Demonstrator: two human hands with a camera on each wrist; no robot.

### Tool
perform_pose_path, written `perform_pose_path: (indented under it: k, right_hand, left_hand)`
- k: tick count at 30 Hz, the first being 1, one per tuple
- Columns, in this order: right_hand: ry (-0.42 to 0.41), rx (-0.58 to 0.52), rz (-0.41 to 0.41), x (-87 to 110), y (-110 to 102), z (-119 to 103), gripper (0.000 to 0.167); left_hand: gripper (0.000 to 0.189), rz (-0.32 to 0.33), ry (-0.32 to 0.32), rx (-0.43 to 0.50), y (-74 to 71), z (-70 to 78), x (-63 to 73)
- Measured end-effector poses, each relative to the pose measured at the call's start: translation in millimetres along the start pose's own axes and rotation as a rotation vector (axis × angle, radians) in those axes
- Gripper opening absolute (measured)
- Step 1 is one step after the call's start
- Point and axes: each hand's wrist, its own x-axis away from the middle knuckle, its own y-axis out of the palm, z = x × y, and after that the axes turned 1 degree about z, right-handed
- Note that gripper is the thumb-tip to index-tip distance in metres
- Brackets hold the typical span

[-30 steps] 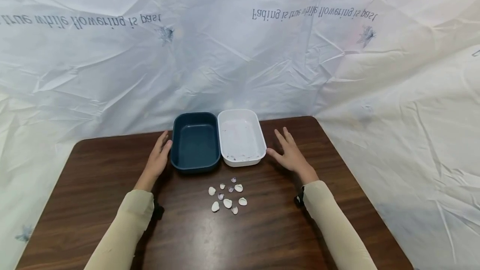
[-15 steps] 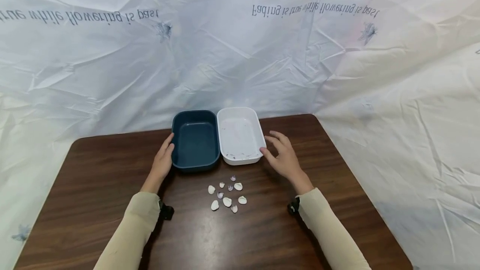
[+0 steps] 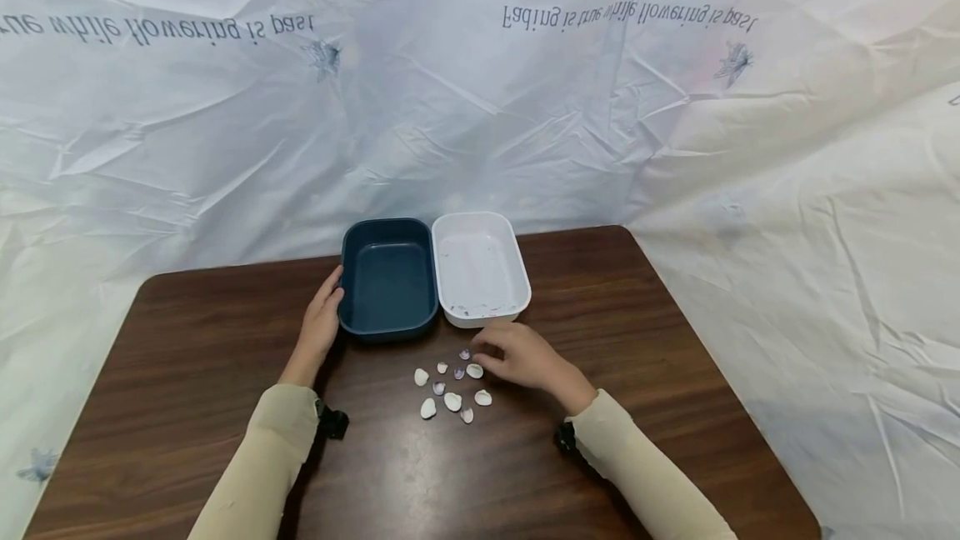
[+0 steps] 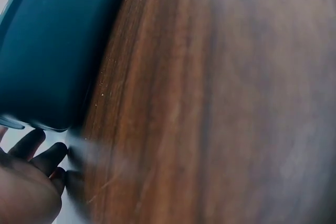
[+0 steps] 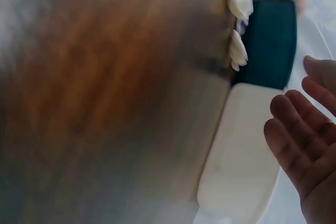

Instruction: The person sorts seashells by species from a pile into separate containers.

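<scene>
Two dishes stand side by side at the table's back edge: a dark blue one [image 3: 393, 286] and a white one [image 3: 480, 265] on its right. My left hand [image 3: 318, 325] rests against the blue dish's left wall with its fingers extended. In the left wrist view its fingertips [image 4: 50, 157] lie by the dish's end. My right hand [image 3: 522, 359] hovers at the right side of the scattered seashells, close to a white shell [image 3: 475, 371] and a small purple shell [image 3: 465, 354]. Loosely bent, its fingers [image 5: 291, 111] hold nothing in the right wrist view.
Several more white and purple shells, one of them a white shell [image 3: 452, 402], lie on the brown wooden table [image 3: 600, 307] in front of the dishes. A white printed sheet [image 3: 420, 107] hangs behind the table. Dark specks dot the white dish's near end.
My right hand has left the white dish's right side and moved left and nearer, to the shells. My left hand has come in against the blue dish's side. The shells lie as before.
</scene>
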Motion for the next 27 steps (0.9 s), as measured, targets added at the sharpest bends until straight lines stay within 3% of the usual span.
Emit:
perform_pose_path:
  k: [6,11,18,21,23,27]
  right_hand:
    - [0.034,-0.008,-0.159,-2.8,8,-4,0.019]
    - [0.023,0.003,-0.231,-4.9,11,-6,0.022]
    - [0.019,0.005,-0.265,-4.9,12,-5,0.024]
    - [0.02,0.034,-0.278,-4.7,12,-6,0.024]
    - [0.016,0.055,-0.282,-4.6,13,-7,0.025]
    - [0.012,0.087,-0.286,-4.2,14,-8,0.025]
  left_hand:
    - [0.056,-0.005,-0.005,0.006,-0.7,-3.1,0.1]
    - [0.056,-0.006,-0.028,0.008,-1.0,-1.7,-1.2]
    - [0.057,-0.027,-0.04,0.029,-1.2,33.7,15.4]
    - [0.057,-0.029,-0.035,0.022,-0.8,41.2,20.6]
    - [0.057,-0.028,-0.037,0.024,-0.4,38.8,19.5]
    - [0.056,0.0,-0.018,0.014,2.1,14.1,9.3]
